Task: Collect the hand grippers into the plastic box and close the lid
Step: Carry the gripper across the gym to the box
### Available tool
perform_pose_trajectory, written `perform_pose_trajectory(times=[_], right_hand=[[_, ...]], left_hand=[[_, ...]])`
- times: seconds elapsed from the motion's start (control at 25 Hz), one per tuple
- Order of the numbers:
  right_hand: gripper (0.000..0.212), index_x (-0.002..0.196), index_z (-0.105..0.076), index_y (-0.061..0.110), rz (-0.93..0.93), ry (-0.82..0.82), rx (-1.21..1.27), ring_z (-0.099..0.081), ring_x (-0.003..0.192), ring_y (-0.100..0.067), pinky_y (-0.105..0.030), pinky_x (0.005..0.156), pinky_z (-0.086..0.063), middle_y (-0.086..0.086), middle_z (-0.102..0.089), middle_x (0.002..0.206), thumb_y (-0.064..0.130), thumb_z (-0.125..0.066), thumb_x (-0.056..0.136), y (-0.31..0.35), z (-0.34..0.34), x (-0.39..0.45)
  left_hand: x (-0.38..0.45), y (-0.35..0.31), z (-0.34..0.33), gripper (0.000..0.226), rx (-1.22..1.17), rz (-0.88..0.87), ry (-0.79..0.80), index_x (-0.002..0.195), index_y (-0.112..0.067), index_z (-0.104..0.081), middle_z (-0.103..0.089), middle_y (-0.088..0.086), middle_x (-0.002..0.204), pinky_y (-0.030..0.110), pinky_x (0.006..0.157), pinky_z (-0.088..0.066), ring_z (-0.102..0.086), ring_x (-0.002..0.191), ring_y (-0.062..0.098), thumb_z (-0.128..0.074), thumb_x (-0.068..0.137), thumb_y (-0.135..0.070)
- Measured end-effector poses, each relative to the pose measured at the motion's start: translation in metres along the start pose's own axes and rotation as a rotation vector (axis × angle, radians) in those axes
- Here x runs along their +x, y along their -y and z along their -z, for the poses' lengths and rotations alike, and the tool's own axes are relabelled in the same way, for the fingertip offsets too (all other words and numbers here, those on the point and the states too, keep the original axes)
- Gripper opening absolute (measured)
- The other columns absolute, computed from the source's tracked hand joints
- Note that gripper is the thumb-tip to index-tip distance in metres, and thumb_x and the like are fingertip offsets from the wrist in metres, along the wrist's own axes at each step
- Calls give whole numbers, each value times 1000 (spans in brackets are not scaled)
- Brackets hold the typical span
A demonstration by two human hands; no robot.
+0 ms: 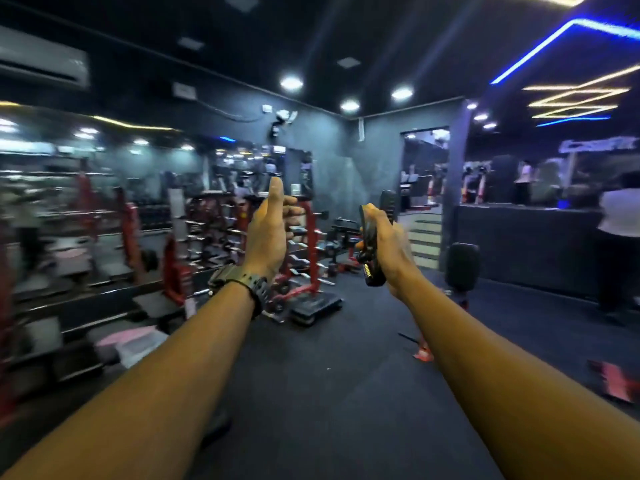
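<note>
Black plastic fills my right hand: one hand gripper, held upright out in front of me, handles up and its coil spring end hanging below my palm. My fingers are wrapped round it firmly, so I judge the pick-up step is in hand and this one is ready to go to the box.

My left hand carries nothing. It is raised edge-on, thumb pointing up, fingers loosely curled forward, with a dark wristwatch on the wrist. Both arms are stretched well forward at about the same height, hands apart.

I cannot see the plastic box or any other hand grippers from here; the view takes in only gym floor, the red dumbbell rack ahead and blurred mirrors at the left. So my next move, as I read it, calls for turning my head down or round to find the box, then lowering the right hand over it and letting the gripper go. The free left hand could steady the box or take the lid.
</note>
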State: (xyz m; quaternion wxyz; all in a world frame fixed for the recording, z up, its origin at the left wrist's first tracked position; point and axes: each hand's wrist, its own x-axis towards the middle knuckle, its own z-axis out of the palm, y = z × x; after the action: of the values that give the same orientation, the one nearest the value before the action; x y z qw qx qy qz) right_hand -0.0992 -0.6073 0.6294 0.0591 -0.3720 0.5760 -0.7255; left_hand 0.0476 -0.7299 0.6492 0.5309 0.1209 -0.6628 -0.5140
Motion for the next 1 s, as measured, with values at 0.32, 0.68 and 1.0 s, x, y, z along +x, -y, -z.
perform_pose_trajectory(times=[0.32,0.68,1.0], right_hand=[[88,113,-65,2,-92,365,94,-67,72,-25,-45,71,-53,-9,-69,80,78,-57,69,-55,-220,8],[85,110,-65,0,-98,567,108,-65,68,-21,-36,67,-52,-9,-67,77,75,-54,71,-115,-422,33],[67,113,-67,4,-78,624,65,-67,72,-19,-40,79,-54,-14,-72,97,64,-49,92,-221,-503,136]], left_hand=[[9,17,195,74,216,14,-314,100,-16,-66,-71,14,107,44,86,-50,-65,93,23,-29,79,-77],[72,85,359,68,309,63,-460,98,-20,-65,-70,11,107,37,84,-51,-66,96,24,-27,84,-74],[167,206,387,73,346,138,-493,103,-18,-66,-71,5,104,43,91,-50,-67,96,23,-26,83,-76]])
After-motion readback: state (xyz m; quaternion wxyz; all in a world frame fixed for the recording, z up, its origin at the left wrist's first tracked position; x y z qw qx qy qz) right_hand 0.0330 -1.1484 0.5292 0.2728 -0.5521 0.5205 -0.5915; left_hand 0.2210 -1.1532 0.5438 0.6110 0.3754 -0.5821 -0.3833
